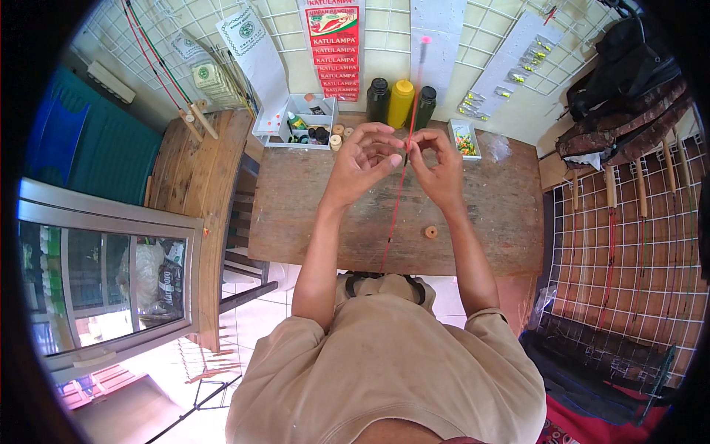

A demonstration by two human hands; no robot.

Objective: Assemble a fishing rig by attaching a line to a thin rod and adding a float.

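- Head view, nearest: beige shirt [429,355], just before the near edge of the wooden tabletop [310,222].
- Small tan ring [426,233], lying on the tabletop's near half, right of its middle.
- Slender red fishing rod [396,203], crossing the tabletop's near edge and slanting above it toward the far side.
- Left hand [364,160], above the tabletop: fingers loosely curled, thumb apart from them, near the rod; contact cannot be told.
- Right hand [438,164], above the tabletop: thumb and forefinger pinching the rod.
- White compartment tray [296,143], at the tabletop's far left corner.
- Yellow squeeze bottle [401,105] between two dark bottles [378,105], along the tabletop's far edge.
- White wire grid [377,41], beyond the tabletop.
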